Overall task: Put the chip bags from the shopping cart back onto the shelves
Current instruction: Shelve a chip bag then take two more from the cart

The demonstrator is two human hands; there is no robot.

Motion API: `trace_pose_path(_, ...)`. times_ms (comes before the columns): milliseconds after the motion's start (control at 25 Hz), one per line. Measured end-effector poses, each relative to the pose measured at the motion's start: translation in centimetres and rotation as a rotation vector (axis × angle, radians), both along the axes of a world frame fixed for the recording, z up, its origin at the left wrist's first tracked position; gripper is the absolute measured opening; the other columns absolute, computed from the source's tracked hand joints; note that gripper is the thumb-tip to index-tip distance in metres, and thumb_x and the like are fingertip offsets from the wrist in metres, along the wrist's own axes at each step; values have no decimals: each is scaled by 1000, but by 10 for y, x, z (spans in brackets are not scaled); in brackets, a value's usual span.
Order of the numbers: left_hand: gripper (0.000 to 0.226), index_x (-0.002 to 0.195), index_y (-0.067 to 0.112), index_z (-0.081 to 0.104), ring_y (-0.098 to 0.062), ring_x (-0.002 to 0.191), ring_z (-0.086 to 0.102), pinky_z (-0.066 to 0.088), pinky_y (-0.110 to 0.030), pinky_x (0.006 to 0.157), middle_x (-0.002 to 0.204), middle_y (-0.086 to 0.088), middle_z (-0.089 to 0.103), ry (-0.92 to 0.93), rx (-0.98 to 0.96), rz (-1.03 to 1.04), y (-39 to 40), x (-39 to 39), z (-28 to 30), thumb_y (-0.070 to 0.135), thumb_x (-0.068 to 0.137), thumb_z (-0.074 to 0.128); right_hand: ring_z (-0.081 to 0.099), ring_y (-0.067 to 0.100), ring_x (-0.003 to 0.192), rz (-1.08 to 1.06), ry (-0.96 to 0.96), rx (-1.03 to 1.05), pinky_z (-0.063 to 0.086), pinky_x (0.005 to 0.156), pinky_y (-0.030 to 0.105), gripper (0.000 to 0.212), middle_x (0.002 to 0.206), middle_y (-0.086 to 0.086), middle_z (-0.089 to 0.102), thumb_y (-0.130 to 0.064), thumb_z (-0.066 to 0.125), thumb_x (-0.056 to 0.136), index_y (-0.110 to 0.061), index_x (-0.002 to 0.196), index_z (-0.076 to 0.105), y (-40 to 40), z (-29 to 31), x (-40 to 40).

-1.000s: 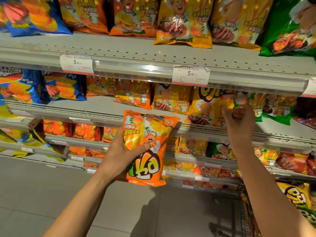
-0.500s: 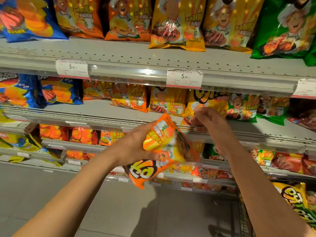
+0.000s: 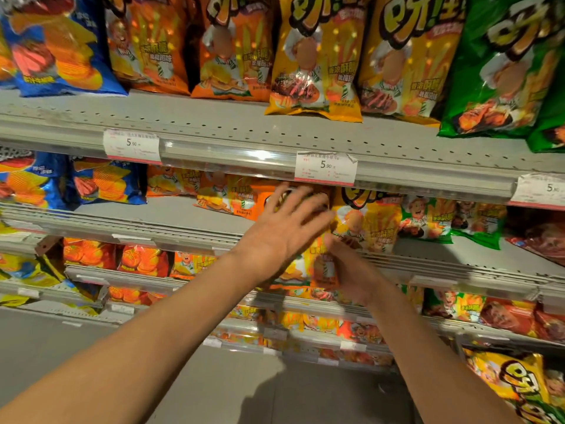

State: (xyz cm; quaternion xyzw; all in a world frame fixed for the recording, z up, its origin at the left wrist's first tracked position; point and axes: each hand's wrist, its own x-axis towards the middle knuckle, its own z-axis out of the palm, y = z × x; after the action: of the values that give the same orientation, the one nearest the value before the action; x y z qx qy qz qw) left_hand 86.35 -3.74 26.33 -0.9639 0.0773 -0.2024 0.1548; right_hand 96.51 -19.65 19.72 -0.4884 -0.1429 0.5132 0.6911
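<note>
Shelf (image 3: 189, 218) at mid-frame has bare space left of centre. Left hand (image 3: 284, 231), fingers spread, presses flat on the orange bag (image 3: 321, 270) at the shelf lip; right hand (image 3: 351, 273) pinches its lower edge. Released half-seated, it could tip off, or shove the yellow bag (image 3: 370, 221) askew.

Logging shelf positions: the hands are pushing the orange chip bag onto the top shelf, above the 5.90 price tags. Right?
Not quite. In the head view the left hand and right hand press the orange chip bag onto the second shelf, below the 5.90 price tags; the rest holds.
</note>
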Motion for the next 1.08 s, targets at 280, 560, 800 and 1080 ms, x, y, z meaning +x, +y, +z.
trace_pose_path(280, 85, 158, 15, 26, -26, 147, 23, 27, -46, 119, 158, -11, 28, -70, -1109, 426, 43, -51, -49, 58, 91, 58, 69, 24, 117, -167, -229, -142, 56, 98, 50, 77, 123, -3, 74, -36, 90, 67, -31, 136, 56, 9, -19, -13)
trace_pose_path(560, 49, 150, 11, 44, -26, 142, 38, 27, -47, 118, 150, -8, 46, 127, -884, 478, 71, -63, -72, 33, 106, 43, 63, 37, 118, -247, -370, -186, 47, 104, 61, 102, 125, 7, 69, -50, 94, 50, -25, 139, 53, 18, 3, -11)
trace_pose_path(800, 66, 158, 21, 26, -24, 149, 26, 23, -50, 122, 161, -5, 29, 267, -696, 566, 109, -88, -73, 43, 101, 51, 70, 23, 110, -292, -502, -186, 57, 88, 47, 45, 114, -4, 74, -40, 86, 75, -37, 115, 65, 48, 33, -10)
trace_pose_path(1080, 45, 141, 10, 53, -32, 128, 47, 36, -36, 110, 135, -14, 52, 149, -779, 467, 165, -130, -82, 21, 98, 58, 69, 30, 114, -176, -544, -230, 55, 98, 53, 73, 118, 2, 75, -41, 89, 62, -27, 128, 62, 55, 11, -60)
